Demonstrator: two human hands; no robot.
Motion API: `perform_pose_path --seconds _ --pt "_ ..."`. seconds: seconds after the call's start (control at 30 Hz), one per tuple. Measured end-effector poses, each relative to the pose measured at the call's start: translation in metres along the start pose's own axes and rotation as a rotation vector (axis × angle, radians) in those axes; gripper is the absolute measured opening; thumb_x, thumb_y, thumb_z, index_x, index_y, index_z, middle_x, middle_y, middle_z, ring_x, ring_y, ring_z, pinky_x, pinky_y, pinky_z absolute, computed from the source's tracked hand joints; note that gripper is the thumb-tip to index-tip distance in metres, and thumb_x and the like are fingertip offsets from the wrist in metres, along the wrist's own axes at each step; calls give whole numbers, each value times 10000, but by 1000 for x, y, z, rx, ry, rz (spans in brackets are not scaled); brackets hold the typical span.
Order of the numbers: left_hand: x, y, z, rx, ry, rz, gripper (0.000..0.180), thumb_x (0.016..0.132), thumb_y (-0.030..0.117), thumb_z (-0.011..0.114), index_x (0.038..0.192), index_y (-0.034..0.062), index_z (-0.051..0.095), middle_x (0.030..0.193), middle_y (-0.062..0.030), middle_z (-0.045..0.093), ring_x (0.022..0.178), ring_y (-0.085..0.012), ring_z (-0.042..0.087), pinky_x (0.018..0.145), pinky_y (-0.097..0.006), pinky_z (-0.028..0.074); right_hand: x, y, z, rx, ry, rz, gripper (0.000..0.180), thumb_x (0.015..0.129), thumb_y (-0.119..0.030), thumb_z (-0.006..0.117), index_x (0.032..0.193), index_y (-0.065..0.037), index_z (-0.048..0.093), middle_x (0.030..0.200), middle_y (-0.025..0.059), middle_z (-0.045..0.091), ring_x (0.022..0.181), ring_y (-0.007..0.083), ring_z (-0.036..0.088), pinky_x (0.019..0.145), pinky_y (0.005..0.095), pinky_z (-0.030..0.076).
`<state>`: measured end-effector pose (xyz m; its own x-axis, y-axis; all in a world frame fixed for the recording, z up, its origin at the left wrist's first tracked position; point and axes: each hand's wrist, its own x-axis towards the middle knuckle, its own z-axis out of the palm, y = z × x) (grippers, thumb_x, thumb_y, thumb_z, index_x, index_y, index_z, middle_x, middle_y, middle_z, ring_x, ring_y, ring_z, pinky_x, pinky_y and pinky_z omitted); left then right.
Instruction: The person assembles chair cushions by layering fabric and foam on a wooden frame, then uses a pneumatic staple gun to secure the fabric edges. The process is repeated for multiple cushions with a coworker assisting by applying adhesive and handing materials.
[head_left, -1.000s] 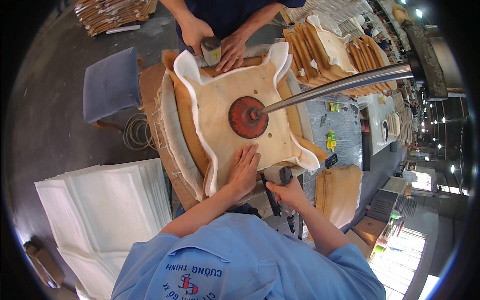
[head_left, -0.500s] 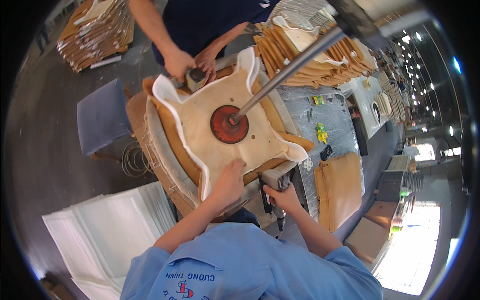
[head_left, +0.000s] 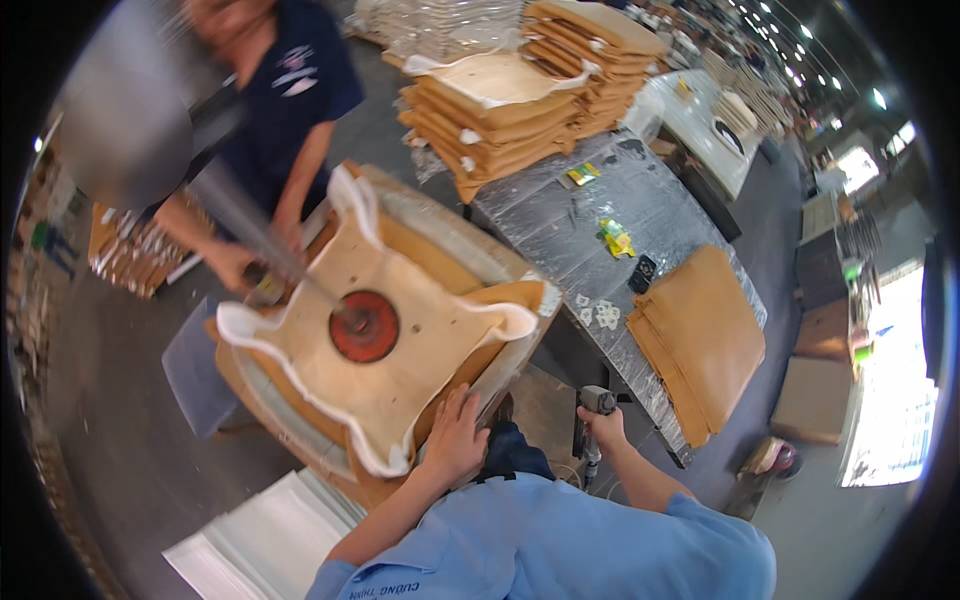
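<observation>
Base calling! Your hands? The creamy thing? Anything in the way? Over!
Left hand at edge of brown layer. Right hand gripping grey power tool. Red disc on cream panel, covering its middle.

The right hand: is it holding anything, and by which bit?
Yes: the right hand holds a grey-and-black handheld tool, with the fingers wrapped around its handle.

Table: glossy, wrinkled plastic film; brown sheets at its near edge: smooth, matt; panel: smooth, wood-like; white padding along panel edges: soft-looking, matt; disc: scuffed, matt red.
</observation>
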<state>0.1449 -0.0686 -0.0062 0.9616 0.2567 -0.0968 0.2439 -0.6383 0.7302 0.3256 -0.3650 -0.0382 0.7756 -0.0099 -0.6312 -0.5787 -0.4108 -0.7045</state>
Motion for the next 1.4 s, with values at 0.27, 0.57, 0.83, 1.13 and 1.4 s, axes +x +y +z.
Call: perform_pose_path --seconds 0.27,0.57,0.83,1.13,1.4 --pt "25 27 22 310 111 -156 742 906 143 763 1577 -33 501 1658 -300 468 1551 -470 439 1300 -570 337 213 -22 -53 76 116 121 209 793 -23 925 910 -1 753 783 88 727 613 202 683 526 368 542" --pt "38 41 12 446 104 -186 694 870 194 831 1498 19 592 1589 -230 572 1468 -407 566 1240 -543 434 431 -65 -38 342 45 106 274 888 -58 905 1126 -60 768 951 54 753 712 235 708 605 413 576" --pt "52 21 12 495 56 -144 735 776 183 869 1454 35 624 1613 -194 569 1471 -376 578 1250 -528 436 491 -68 -64 336 54 265 329 961 -128 881 1249 -40 747 1110 85 761 877 273 728 777 489 626" --pt "28 40 19 541 84 -218 713 806 209 826 1466 41 612 1655 -152 543 1529 -325 529 1286 -522 394 476 -59 -82 361 -259 275 522 1088 -420 715 1428 -29 651 1351 107 721 1152 327 720 906 512 580" --pt "9 51 16 581 108 -223 721 828 199 806 1496 46 583 1672 -136 526 1557 -302 503 1296 -514 387 378 6 -97 365 129 255 311 1014 -351 796 972 -74 660 651 28 508 497 209 490 448 408 340"
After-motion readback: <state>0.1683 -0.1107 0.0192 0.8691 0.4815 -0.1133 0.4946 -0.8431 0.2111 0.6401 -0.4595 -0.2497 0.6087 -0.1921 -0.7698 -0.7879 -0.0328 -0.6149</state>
